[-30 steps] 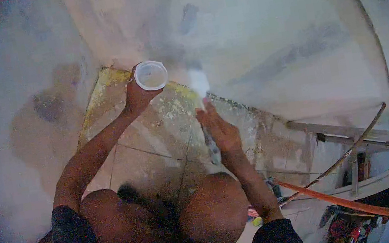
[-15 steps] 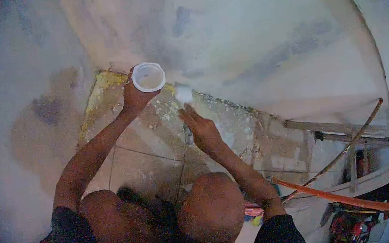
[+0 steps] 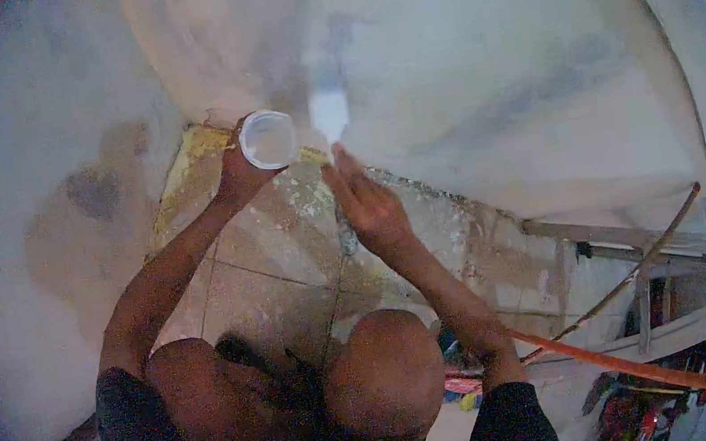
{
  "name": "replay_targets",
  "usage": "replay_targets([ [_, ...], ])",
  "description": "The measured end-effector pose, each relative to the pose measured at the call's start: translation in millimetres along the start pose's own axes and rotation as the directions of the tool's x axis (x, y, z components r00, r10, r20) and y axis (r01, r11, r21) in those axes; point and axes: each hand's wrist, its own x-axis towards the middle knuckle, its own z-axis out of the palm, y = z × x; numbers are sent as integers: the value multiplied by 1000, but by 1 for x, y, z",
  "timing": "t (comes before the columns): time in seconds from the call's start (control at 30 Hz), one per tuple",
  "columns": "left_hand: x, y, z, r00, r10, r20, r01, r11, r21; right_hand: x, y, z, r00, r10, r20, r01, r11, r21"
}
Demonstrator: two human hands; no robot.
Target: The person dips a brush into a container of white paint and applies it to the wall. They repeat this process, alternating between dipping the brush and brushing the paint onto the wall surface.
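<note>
My left hand (image 3: 242,171) is wrapped round a white plastic tub (image 3: 268,140), its open mouth turned up towards me, near the wall corner. In my right hand (image 3: 372,209) is a paintbrush (image 3: 330,117), its white, motion-blurred head pointing up and overlapping the lower wall (image 3: 403,60). The brush handle shows below my fingers. Tub and brush are side by side, a small gap between them. Grey smudges mark the wall around the brush head.
A stained wall (image 3: 88,195) rises on the left. Paint-spattered floor tiles (image 3: 273,295) lie below my hands, with yellowish crust (image 3: 202,141) in the corner. On the right are a wooden frame (image 3: 672,241), a thin stick (image 3: 627,277) and an orange pole (image 3: 607,356).
My right hand has moved the paintbrush upward, from near the floor edge onto the wall. The tub in my left hand stays in nearly the same place, tilted slightly differently.
</note>
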Motion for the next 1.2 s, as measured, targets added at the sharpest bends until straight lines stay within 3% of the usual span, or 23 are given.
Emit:
replay_targets([
  [0.03, 2, 3, -3, 1000, -2, -8, 2, 1000, 3, -9, 0, 13, 993, 42, 108, -43, 999, 4],
  [0.07, 4, 3, -4, 999, 37, -6, -37, 999, -1, -13, 0, 15, 994, 37, 106, -39, 999, 10],
  [0.13, 4, -1, -10, 998, 66, 0, -66, 998, -3, -25, -1, 20, 937, 156, 311, -221, 958, 184],
  [0.2, 0, -6, -13, 992, -114, 49, 116, 992, -40, -28, 0, 11, 953, 169, 250, -243, 921, 305],
  [0.23, -2, -6, -17, 992, -118, 50, 120, 992, -33, -27, 1, 3, 966, 184, 179, -244, 878, 411],
  [0.27, -3, -6, -20, 994, -88, 65, 84, 995, 61, -24, 1, -10, 967, 183, 179, -243, 876, 416],
  [0.33, -10, -8, -23, 994, -76, 82, 62, 986, 157, -14, -5, -43, 976, 217, 23, -206, 880, 429],
  [0.37, -12, -10, -25, 992, -50, 112, 38, 993, 109, -8, -11, -54, 967, 252, 36, -252, 929, 273],
  [0.43, -21, -26, -21, 990, -36, 138, 27, 998, 63, -10, -14, -69, 970, 233, 69, -242, 904, 352],
  [0.5, -22, -53, -9, 982, 70, 174, -85, 993, 80, -6, -18, -73, 972, 215, 97, -236, 875, 422],
  [0.57, -21, -32, -15, 971, 63, 232, -68, 998, 13, -8, -20, -73, 912, 219, 346, -368, 809, 458],
  [0.6, -20, -21, -17, 956, 71, 283, -57, 997, -59, -9, -20, -69, 911, 216, 350, -369, 805, 465],
  [0.67, -24, -17, -13, 947, 76, 311, -65, 997, -47, -12, -18, -59, 971, 91, 223, -186, 870, 456],
  [0.73, -25, -18, -16, 937, 89, 337, -83, 996, -33, -8, -16, -57, 975, 71, 209, -172, 835, 522],
  [0.8, -27, -37, -14, 903, 300, 308, -353, 926, 134, -2, -19, -50, 978, 60, 201, -167, 800, 576],
  [0.83, -31, -60, -6, 901, 298, 315, -352, 927, 132, -3, -19, -46, 961, 41, 273, -202, 777, 596],
  [0.87, -40, -99, 9, 900, 139, 412, -111, 990, -92, -4, -19, -45, 940, 21, 340, -239, 754, 612],
  [0.9, -43, -120, 17, 845, 9, 534, 165, 946, -278, -2, -22, -45, 940, 30, 340, -245, 753, 611],
  [0.93, -48, -124, 27, 844, 12, 536, 168, 943, -286, -8, -22, -39, 927, -10, 374, -218, 798, 562],
  [1.0, -42, -111, 21, 797, 177, 577, -105, 982, -156, -3, -28, -32, 911, -36, 410, -199, 834, 515],
  [1.03, -41, -99, 15, 793, 178, 582, -103, 982, -160, -2, -29, -27, 911, -47, 410, -188, 837, 514],
  [1.1, -36, -45, -7, 841, 312, 442, -413, 898, 152, 2, -31, -21, 909, -53, 413, -182, 842, 508],
  [1.2, -35, -51, -13, 842, 306, 444, -403, 904, 141, 12, -34, -10, 878, -84, 471, -174, 861, 478],
])
